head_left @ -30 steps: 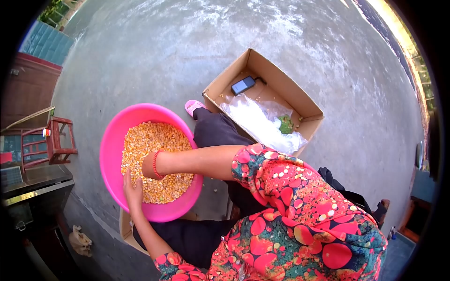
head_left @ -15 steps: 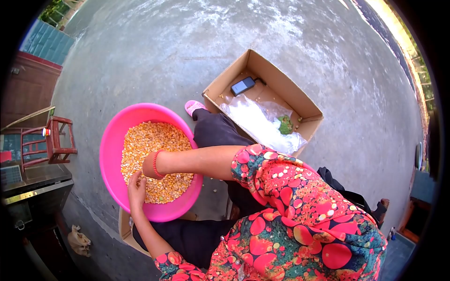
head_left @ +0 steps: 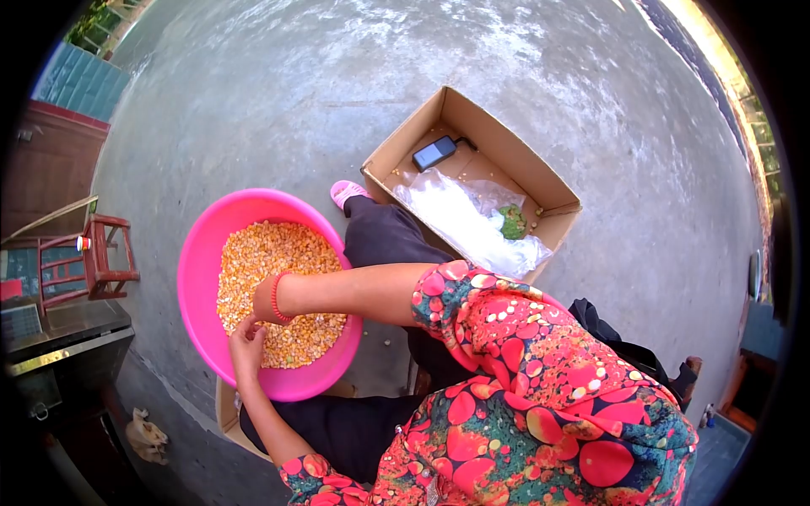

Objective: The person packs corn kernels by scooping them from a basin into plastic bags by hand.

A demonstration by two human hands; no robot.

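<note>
Yellow and orange corn kernels [head_left: 287, 244] cover much of the bottom of a round pink basin [head_left: 198, 261]. My right hand [head_left: 267, 300], with a red beaded bracelet at the wrist, is bent down over the kernels, and its fingers are hidden beneath it. Just below it, my left hand [head_left: 246, 344] is at the lower left of the kernels, thumb and fingertips drawn together in a pinch. What lies between those fingertips is too small to make out.
Right of the basin, an open cardboard box [head_left: 540, 173] holds a dark phone-like device [head_left: 434, 153], clear plastic [head_left: 472, 223] and a green clump [head_left: 513, 221]. A red wooden chair [head_left: 105, 257] stands far left. Another cardboard piece [head_left: 228, 409] shows under the basin.
My left hand's fingers, spread on the kernels a second ago, have drawn together near my right wrist. My right hand stays over the kernels. The whole view has shifted slightly.
</note>
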